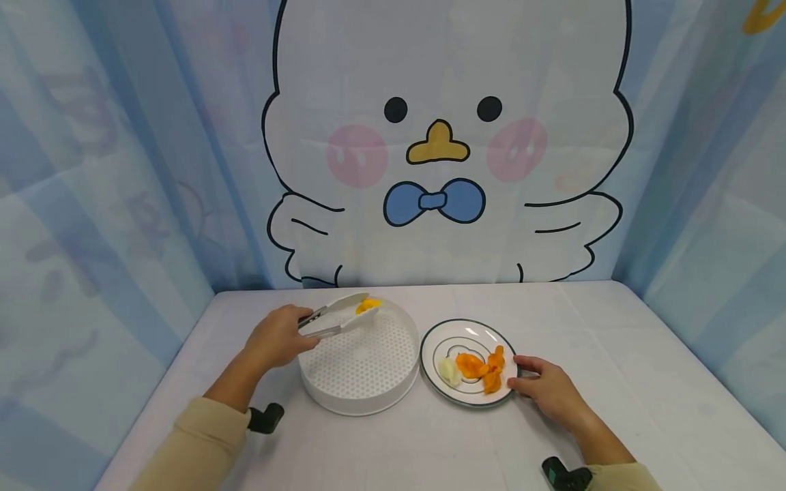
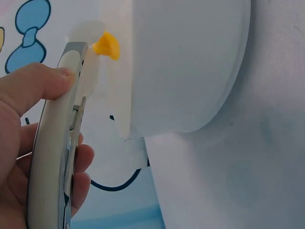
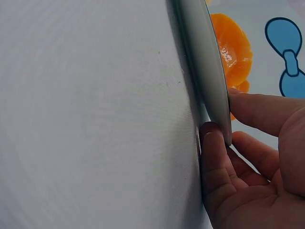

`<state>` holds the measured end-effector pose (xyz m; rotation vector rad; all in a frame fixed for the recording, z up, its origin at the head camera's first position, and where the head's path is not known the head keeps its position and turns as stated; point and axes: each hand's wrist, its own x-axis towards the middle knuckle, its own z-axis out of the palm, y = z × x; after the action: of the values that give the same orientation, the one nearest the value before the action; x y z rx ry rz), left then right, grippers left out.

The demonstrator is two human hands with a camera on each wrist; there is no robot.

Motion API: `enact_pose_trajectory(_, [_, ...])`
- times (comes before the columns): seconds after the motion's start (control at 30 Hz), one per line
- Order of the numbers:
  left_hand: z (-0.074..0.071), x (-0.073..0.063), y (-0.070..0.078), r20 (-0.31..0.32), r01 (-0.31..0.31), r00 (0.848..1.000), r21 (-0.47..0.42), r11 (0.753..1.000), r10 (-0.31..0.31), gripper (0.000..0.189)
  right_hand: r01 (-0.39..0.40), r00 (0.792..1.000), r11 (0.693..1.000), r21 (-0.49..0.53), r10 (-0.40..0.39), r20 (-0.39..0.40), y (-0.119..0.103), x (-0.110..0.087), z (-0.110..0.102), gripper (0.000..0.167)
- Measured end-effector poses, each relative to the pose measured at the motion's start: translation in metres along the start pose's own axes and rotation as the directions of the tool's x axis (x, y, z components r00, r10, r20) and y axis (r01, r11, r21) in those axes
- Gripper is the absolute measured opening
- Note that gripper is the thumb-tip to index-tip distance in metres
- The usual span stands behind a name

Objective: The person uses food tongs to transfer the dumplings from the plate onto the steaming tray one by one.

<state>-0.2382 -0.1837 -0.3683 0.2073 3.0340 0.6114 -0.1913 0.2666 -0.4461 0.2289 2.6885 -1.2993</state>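
Observation:
My left hand grips a pair of tongs with pale handles and broad whitish tips. Between those tips is a small yellow-orange piece, over the far part of a round white steamer tray with a dotted, perforated-looking base. Whether the piece touches the tray, I cannot tell. My right hand pinches the right rim of a white plate with dark green rings, thumb on top and fingers beneath. On the plate lie several orange pieces and a pale yellow piece.
Tray and plate stand side by side on a table with a white cloth. A curtain printed with a cartoon bird hangs behind the table, and blue-white curtains flank it. Each wrist wears a small black camera mount.

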Motion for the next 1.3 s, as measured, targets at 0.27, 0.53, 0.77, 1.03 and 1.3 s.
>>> enact_pose_trajectory(0.27, [0.008,0.005,-0.008,0.029,0.058,0.998,0.023,0.998,-0.058,0.063,-0.014,1.000,1.000,-0.007,0.014,0.002,0.000,0.001,-0.001,0.067])
enact_pose_trajectory(0.53, [0.012,0.006,-0.012,0.031,0.087,0.996,0.006,0.996,-0.087,0.064,-0.011,1.000,1.000,-0.007,0.011,0.000,-0.001,0.001,0.000,0.067])
enact_pose_trajectory(0.77, [0.007,0.004,-0.004,-0.004,0.046,0.999,-0.002,0.999,-0.046,0.065,-0.008,1.000,1.000,-0.006,0.008,-0.004,-0.001,0.000,0.000,0.066])
enact_pose_trajectory(1.03, [0.008,-0.010,0.029,0.059,-0.085,0.994,-0.076,0.993,0.090,0.061,-0.007,1.000,1.000,0.001,0.007,-0.004,-0.001,-0.001,0.000,0.066])
enact_pose_trajectory(1.3, [0.017,-0.019,0.053,0.154,-0.186,0.968,-0.079,0.979,0.196,0.059,-0.004,1.000,1.000,0.003,0.004,-0.004,-0.001,-0.001,0.000,0.067])
